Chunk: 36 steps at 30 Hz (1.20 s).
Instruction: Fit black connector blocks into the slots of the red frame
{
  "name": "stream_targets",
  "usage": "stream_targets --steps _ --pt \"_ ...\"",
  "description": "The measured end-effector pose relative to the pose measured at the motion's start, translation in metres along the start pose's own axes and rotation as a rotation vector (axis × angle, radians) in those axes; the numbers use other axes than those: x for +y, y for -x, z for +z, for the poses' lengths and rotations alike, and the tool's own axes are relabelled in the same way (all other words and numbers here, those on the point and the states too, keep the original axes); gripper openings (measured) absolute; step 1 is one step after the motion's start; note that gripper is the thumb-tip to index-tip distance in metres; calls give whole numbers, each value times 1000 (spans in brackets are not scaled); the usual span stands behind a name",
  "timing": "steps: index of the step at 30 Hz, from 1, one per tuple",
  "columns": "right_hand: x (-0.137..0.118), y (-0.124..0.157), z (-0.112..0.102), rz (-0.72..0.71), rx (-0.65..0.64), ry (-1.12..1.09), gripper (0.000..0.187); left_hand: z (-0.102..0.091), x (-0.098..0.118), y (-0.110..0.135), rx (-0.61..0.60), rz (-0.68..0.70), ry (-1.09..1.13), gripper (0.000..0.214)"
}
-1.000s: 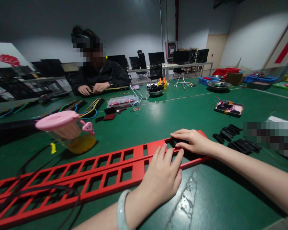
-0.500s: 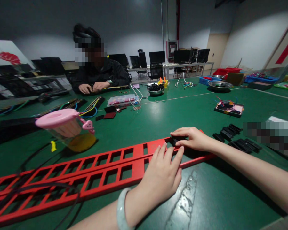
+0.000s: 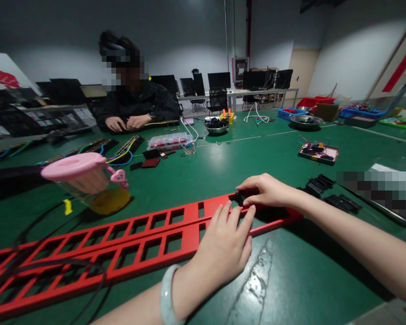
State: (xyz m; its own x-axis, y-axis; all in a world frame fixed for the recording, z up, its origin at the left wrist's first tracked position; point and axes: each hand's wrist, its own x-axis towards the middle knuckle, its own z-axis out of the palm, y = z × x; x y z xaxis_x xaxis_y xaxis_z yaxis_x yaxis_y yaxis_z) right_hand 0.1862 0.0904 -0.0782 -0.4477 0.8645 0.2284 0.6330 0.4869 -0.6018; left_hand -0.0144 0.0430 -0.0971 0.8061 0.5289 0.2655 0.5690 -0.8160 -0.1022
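Note:
A long red metal frame (image 3: pixel 145 232) with rows of rectangular cut-outs lies across the green table. My left hand (image 3: pixel 223 246) rests flat on it near its right end, fingers stretched out and together, a pale bangle on the wrist. My right hand (image 3: pixel 267 192) reaches in from the right and presses its fingertips on a small black part (image 3: pixel 245 197) sitting in a cut-out at the frame's right end. More black parts (image 3: pixel 328 192) lie in a loose group just right of that hand.
A clear jug with a pink lid (image 3: pixel 88 180) stands behind the frame at left. Black cable (image 3: pixel 54 266) loops over the frame's left end. A tray of wired parts (image 3: pixel 318 152) lies far right. A person in black (image 3: pixel 135 108) sits across the table, with a metal bowl (image 3: pixel 217 127) nearby.
The view has shifted slightly. My right hand's fingers have drawn a little closer on the black part. My left hand stays flat on the frame.

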Motion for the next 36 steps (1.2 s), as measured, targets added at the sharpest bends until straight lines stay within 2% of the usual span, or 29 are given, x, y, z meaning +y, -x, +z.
stream_targets --steps 3,9,13,22,30,33,36 --pt "-1 1 -4 -96 -11 81 38 0 0 0 3 0 -2 53" --pt "0 1 -3 -144 -8 139 35 0 -1 -1 2 5 -1 53" --pt "-3 1 -2 -160 -4 207 30 -1 0 0 2 2 -2 53" --pt "-1 2 -3 -161 13 162 32 0 -1 0 10 3 -2 52" --pt "-2 2 0 -188 3 212 32 0 0 0 18 4 1 52" --pt "2 4 2 -191 59 166 33 0 -1 0 13 1 -1 52" --pt "13 11 -8 -107 196 140 38 0 -1 0 12 4 0 54"
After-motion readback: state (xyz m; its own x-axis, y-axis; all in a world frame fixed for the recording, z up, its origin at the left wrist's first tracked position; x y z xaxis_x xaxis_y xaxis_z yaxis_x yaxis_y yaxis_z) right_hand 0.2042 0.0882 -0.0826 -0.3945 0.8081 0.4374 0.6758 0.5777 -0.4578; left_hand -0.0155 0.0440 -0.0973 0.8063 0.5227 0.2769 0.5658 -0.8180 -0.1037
